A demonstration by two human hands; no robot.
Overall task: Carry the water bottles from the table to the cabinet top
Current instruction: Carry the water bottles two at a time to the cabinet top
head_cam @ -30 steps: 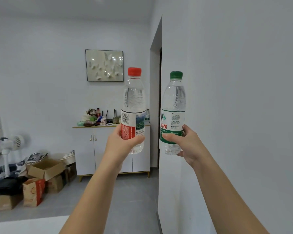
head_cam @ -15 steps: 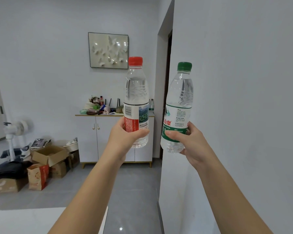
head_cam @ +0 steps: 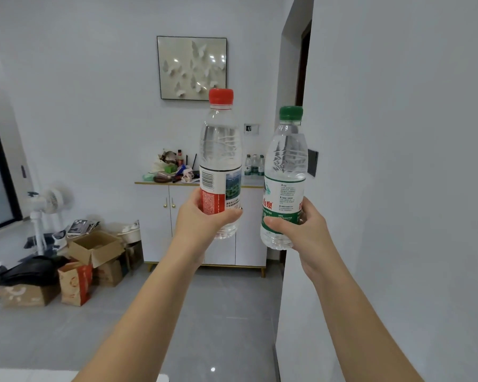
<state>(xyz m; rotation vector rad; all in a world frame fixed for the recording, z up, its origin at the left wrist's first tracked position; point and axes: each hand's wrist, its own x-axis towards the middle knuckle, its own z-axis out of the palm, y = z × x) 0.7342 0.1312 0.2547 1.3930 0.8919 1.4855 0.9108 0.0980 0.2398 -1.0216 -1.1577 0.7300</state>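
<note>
Both arms reach forward at chest height. The left hand grips the red-capped bottle upright; the right hand grips the green-capped bottle upright. Three more bottles stand on the cabinet ahead.

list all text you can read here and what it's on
"山泉", on the label of the green-capped bottle, in the right hand.
"WATER", just below it.
Barcode and small print on the red-capped bottle, in the left hand: too small to read.
Print on the cardboard boxes: blurred.
</note>
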